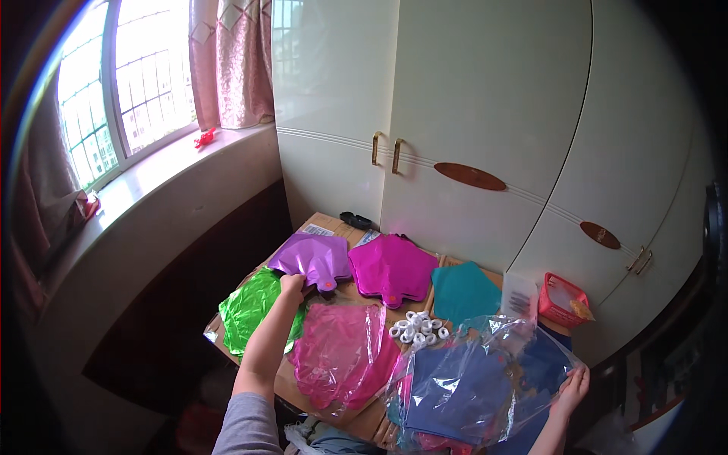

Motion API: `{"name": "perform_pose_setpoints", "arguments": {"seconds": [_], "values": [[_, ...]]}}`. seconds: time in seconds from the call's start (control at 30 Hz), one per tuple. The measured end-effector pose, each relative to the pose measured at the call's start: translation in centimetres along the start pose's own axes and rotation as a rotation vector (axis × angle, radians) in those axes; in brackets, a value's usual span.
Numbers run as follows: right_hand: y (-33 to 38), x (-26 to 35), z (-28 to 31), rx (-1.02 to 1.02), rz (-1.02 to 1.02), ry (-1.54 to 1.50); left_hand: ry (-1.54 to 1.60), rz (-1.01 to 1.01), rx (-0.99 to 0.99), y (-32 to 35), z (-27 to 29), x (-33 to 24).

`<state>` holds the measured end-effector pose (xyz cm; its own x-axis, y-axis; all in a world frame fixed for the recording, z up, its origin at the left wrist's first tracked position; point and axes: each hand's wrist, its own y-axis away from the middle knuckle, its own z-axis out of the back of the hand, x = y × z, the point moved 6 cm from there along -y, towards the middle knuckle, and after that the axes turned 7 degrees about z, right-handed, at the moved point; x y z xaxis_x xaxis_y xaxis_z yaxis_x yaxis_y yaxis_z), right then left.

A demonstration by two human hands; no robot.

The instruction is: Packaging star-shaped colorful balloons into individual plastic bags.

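Note:
My left hand (294, 283) reaches across the cardboard with its fingers closed at the near edge of a stack of shiny purple foil balloons (309, 254), flat and uninflated. Beneath my left forearm lies crumpled green foil (254, 307). My right hand (574, 385) grips the right edge of a large clear plastic bag (497, 356). Flat blue sheets (447, 390) show through this bag, with pink and teal pieces under them. Between my arms, pink foil pieces (326, 353) lie partly under clear plastic. A pile of white rings (417, 328) sits beyond the bag.
A magenta foil stack (393, 265) and a teal sheet (465, 290) lie along the far side of the cardboard (317, 221). A black object (356, 220) rests by the white cabinet (485, 98). At right stands a red basket (565, 299). A window sill (171, 163) runs along the left.

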<state>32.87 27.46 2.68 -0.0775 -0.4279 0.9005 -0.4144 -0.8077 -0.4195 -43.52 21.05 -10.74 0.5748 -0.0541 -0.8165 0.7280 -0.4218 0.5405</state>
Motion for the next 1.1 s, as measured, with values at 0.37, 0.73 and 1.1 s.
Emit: {"name": "perform_pose_setpoints", "arguments": {"seconds": [0.37, 0.73, 1.1], "values": [[0.2, -1.4, 0.8, -0.014, -0.053, -0.058, -0.530, -0.376, 0.344, -0.4, 1.6, -2.1], [0.6, -1.5, 0.7, -0.005, -0.028, -0.052, -1.771, -0.801, 0.012, 3.2, 6.3, -6.0], [1.6, -0.2, 1.2, -0.006, -0.027, -0.001, -1.882, -0.799, 0.253, 3.7, 9.6, -3.7]]}}
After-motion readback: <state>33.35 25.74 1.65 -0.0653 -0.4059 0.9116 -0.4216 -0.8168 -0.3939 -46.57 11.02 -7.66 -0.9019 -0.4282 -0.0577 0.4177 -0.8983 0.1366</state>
